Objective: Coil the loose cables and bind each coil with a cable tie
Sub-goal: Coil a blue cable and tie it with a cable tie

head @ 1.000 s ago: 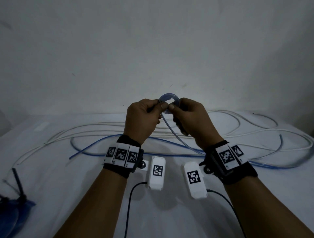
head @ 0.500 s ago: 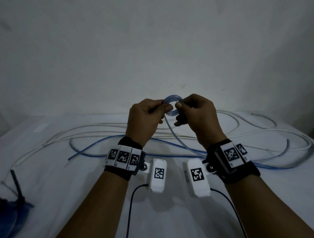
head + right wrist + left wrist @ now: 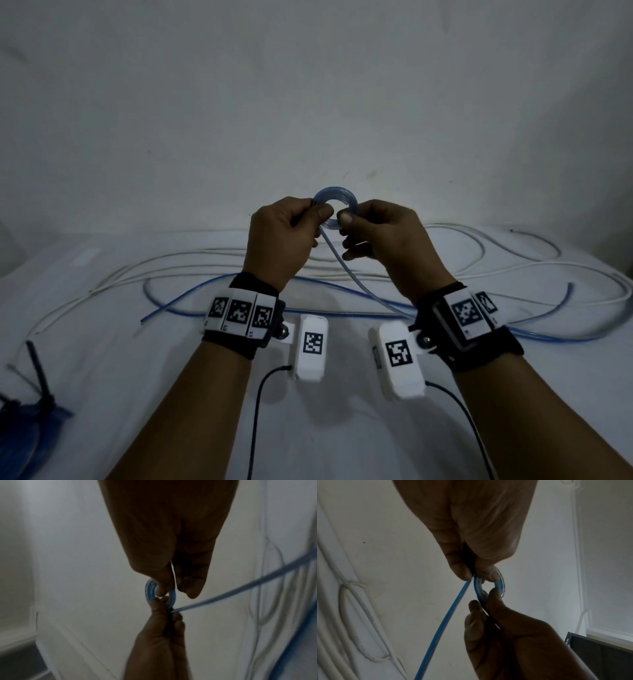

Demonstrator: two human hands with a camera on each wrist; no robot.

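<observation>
A small coil of blue cable (image 3: 337,198) is held up in front of the wall, between both hands. My left hand (image 3: 310,219) pinches its left side with thumb and fingers; in the left wrist view the left hand (image 3: 471,574) grips the coil (image 3: 500,582) where the loose strand leaves. My right hand (image 3: 344,222) pinches the coil's right side; in the right wrist view the right hand (image 3: 164,588) holds the coil (image 3: 150,588) by thumb and forefinger. The free blue cable (image 3: 346,270) runs down from the coil and lies in long loops on the white table (image 3: 137,377).
Loose white cables (image 3: 191,260) lie in long loops across the back of the table. A bound blue coil with a black cable tie (image 3: 37,373) sits at the front left edge. Black leads from the wrist cameras (image 3: 255,404) hang between my forearms.
Both hands stay at the coil. The right hand has shifted its fingers along the coil's right side, and the loose blue end at the far right of the table has slid slightly left.
</observation>
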